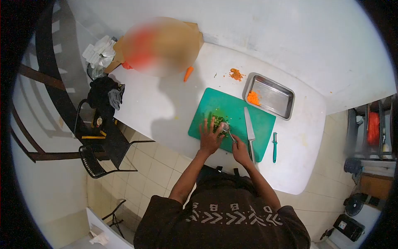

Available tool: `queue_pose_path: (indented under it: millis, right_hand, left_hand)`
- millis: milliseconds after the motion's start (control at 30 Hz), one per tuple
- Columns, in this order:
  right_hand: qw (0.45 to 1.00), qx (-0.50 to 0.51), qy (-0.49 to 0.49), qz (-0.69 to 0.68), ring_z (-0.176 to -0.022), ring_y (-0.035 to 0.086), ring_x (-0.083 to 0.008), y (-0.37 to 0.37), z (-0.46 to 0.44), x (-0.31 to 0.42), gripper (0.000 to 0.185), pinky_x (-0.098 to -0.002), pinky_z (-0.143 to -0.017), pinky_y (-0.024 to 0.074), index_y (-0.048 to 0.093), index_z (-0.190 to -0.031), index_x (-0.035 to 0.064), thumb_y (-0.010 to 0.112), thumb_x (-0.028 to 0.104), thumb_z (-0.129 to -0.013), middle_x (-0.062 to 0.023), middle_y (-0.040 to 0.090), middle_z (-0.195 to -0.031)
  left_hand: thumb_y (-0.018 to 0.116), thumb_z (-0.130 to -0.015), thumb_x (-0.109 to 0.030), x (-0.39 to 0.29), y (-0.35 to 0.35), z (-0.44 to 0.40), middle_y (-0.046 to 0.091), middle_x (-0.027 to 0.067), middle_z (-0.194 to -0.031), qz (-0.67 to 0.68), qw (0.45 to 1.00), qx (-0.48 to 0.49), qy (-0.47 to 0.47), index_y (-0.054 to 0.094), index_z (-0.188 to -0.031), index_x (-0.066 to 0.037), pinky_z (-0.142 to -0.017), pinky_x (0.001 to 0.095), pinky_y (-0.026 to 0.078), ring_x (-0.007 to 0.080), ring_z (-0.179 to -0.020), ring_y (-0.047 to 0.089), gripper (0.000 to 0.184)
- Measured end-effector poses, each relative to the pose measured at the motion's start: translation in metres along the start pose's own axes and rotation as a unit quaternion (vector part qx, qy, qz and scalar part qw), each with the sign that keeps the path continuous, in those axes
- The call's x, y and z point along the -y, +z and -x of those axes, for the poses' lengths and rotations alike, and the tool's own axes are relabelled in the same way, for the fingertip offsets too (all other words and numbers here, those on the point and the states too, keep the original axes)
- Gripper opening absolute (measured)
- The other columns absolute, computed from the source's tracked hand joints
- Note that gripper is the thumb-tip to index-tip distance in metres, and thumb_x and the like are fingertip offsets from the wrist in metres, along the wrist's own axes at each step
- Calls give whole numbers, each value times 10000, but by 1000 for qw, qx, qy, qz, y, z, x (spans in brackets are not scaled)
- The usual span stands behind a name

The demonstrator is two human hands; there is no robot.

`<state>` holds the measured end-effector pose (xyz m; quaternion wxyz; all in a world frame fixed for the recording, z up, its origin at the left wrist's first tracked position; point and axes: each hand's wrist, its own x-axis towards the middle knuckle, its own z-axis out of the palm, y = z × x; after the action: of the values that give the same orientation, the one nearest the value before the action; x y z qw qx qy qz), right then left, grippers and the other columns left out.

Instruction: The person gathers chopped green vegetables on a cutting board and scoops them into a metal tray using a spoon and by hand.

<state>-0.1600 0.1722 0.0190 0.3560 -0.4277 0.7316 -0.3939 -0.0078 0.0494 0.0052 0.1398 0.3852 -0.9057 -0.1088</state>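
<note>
Looks steeply down and forward from head height, near the white, round-cornered table [298, 166], facing its far edge.

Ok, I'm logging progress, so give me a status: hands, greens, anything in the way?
Right hand gripping spoon. Left hand spread at the greens. Greens chopped, on board. Knife also on board, to the right, apart from greens.
</note>
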Motion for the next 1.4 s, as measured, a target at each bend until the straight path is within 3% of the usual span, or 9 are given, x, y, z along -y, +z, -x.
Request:
queue_pose_path:
  millis: [133,200,300,500,633,733,1033,1133,1400]
  right_hand:
    - [999,-34,-10,0,-568,531,-193,-15,-3,3,379,-376,-558,420,551,-1393,14,481,94,-1029,-105,535,-644]
    - [998,-33,17,58,-730,656,-456,-29,-6,7,377,-546,-668,490,539,-1385,37,483,105,-1018,-275,659,-816]
    - [996,-63,-5,69,-714,647,-472,-26,-14,-18,366,-556,-640,479,532,-1379,46,489,110,-1021,-273,652,-795]
    - [995,-87,-4,53,-642,619,-317,-14,-12,-40,376,-448,-609,466,526,-1415,67,483,139,-1049,-173,602,-710]
    - [995,-94,-24,26,-663,620,-286,-8,-4,-52,373,-437,-625,474,522,-1418,70,477,146,-1055,-149,599,-725]
    - [993,-95,-67,24,-672,611,-259,-13,0,-49,368,-430,-630,475,525,-1416,74,476,159,-1061,-133,583,-722]
    - [988,-124,26,88,-819,643,-458,-47,-1,-25,409,-579,-737,489,518,-1414,110,475,106,-1007,-259,669,-914]
    - [971,-196,-51,128,-816,622,-451,-47,-4,-40,452,-567,-736,482,515,-1420,95,510,62,-968,-246,658,-923]
    - [956,-156,-92,231,-756,620,-423,-48,1,-49,473,-537,-705,497,548,-1391,84,576,42,-921,-225,654,-840]
  left_hand:
    - [341,-1086,-525,12,9,1,191,145,-1681,36,996,-31,-78,451,-1536,-159,-1183,710,108,465,-1536,94,590]
    - [430,-1095,-423,19,12,-2,408,175,-1583,71,989,-79,-103,500,-1493,-100,-1154,630,312,385,-1491,326,518]
    - [563,-1058,-354,19,-1,-9,688,171,-1286,385,889,-132,-210,622,-1382,-52,-1013,471,512,278,-1186,663,446]
    - [673,-1001,-245,20,-8,-20,780,91,-903,404,861,-120,-284,751,-1099,6,-727,361,588,173,-726,724,281]
    - [716,-961,-227,23,-3,-28,777,98,-933,356,870,-20,-340,773,-1004,-27,-704,375,573,201,-741,722,212]
    - [737,-928,-219,22,3,-29,771,84,-927,188,960,-98,-182,785,-964,-79,-705,393,565,244,-762,714,152]
    - [630,-926,2,23,8,-29,739,124,-1105,237,942,-14,-237,763,-1066,-95,-755,430,565,291,-896,723,216]
    - [640,-949,-25,20,13,-26,756,143,-1089,248,950,-168,-85,773,-1100,-114,-834,412,566,307,-1013,720,220]
    - [600,-1028,-241,-6,-24,-14,754,150,-1046,276,911,-18,-305,747,-1116,-61,-853,406,546,319,-996,714,249]
